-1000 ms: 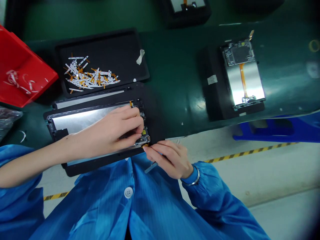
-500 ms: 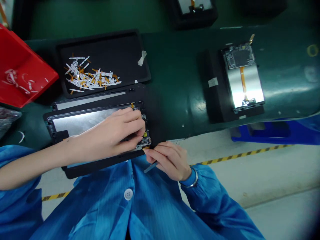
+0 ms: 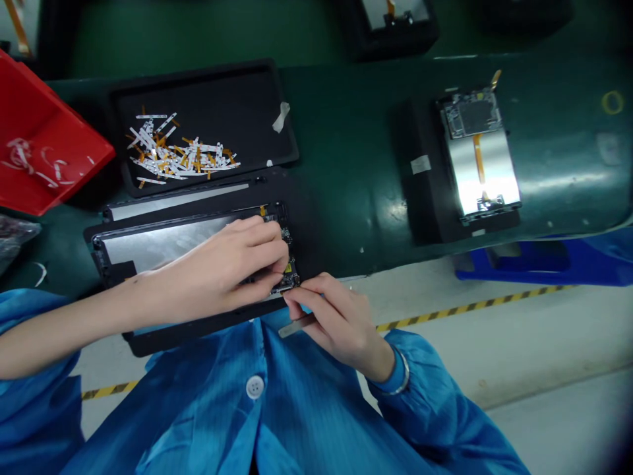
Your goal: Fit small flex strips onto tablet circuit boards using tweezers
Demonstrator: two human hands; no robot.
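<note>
A tablet-like device [image 3: 158, 241], its back off, lies in a black holder at the bench's near edge, with a bare metal plate and a circuit board [image 3: 289, 264] at its right end. My left hand [image 3: 252, 260] rests over the board with curled fingers; anything between the fingertips is hidden. At the board's near right corner, the thumb and index finger of my right hand [image 3: 339, 316] pinch close to the edge. Metal tweezers [image 3: 295, 325] are tucked in that same hand, their flat end sticking out to the left.
Beyond the device, a black tray [image 3: 227, 92] holds a pile of white and orange flex strips [image 3: 173, 152]. A red bin [image 3: 44, 132] stands at left. Another opened device [image 3: 482, 158] sits on a black block at right. A blue stool [image 3: 519, 264] is below the bench.
My right wrist has shifted a little to the right and the tweezers have turned slightly in the hand. Its fingertips remain at the board's corner. My left hand has hardly moved.
</note>
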